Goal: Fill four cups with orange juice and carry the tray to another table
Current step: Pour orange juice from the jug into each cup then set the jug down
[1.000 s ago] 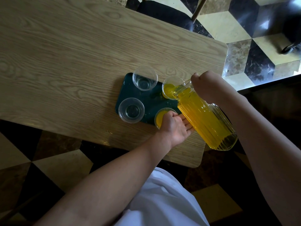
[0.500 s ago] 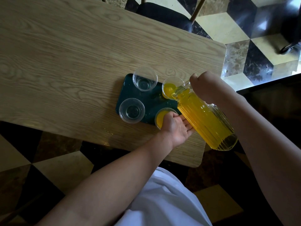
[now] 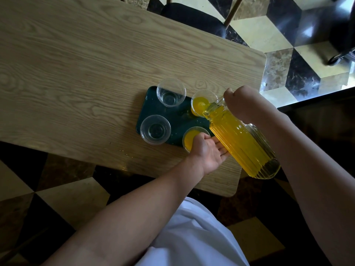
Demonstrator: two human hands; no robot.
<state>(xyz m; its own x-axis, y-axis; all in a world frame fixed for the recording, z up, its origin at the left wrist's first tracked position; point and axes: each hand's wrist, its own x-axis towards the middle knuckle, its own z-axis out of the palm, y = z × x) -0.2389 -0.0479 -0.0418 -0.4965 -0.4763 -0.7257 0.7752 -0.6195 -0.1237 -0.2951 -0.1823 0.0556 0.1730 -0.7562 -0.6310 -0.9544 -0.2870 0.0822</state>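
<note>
A dark green tray (image 3: 151, 106) lies on the wooden table (image 3: 76, 64) and carries clear plastic cups. The far left cup (image 3: 171, 92) and the near left cup (image 3: 155, 129) hold no juice. My right hand (image 3: 244, 101) grips the handle of a ribbed glass pitcher (image 3: 242, 143) of orange juice, tilted with its spout over the far right cup (image 3: 204, 102), which has juice in it. The near right cup (image 3: 189, 138) holds juice, and my left hand (image 3: 207, 150) rests against it and under the pitcher's body.
A dark chair seat (image 3: 192, 18) stands behind the table's far edge. The floor (image 3: 278, 39) is tiled in black, cream and brown. The tray sits close to the table's near right corner (image 3: 230, 189). Small drops lie on the wood near the front edge.
The juice in the far right cup has risen a little as the pitcher keeps pouring. Both hands stay in about the same place.
</note>
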